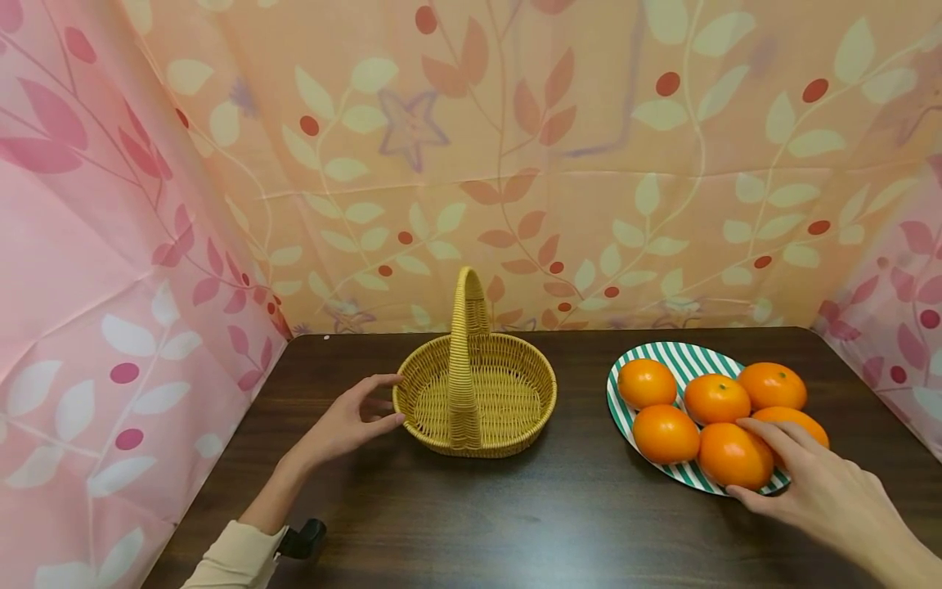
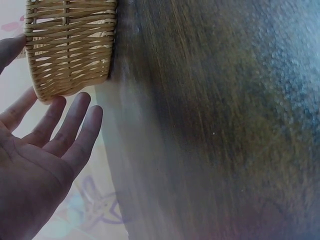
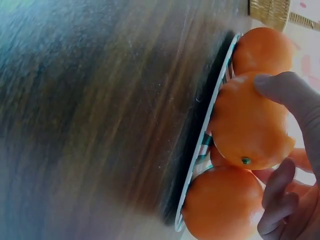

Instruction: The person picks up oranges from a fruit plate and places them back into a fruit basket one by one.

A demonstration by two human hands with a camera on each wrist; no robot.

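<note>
A yellow woven basket point(image 1: 508, 397) with a tall arched handle point(image 1: 462, 360) stands upright on the dark table, nothing inside it. At its left side is my left hand point(image 1: 353, 417), thumb and index finger spread and right at the rim. The left wrist view shows the other fingers of this hand point(image 2: 45, 155) loosely extended beside the wicker wall point(image 2: 70, 50). On the right, my right hand point(image 1: 824, 483) grips the front orange point(image 1: 734, 455) on a green-and-white striped plate point(image 1: 680, 353). Its thumb presses one side of that orange point(image 3: 250, 120), and its fingers curl around the other.
Several more oranges point(image 1: 666, 433) crowd the plate around the gripped one. The dark wooden table point(image 1: 500, 523) meets a floral cloth backdrop point(image 1: 559, 204) at its back edge, with pink patterned cloth point(image 1: 110, 286) along the left side. A black wrist device point(image 1: 303, 538) sits at my left cuff.
</note>
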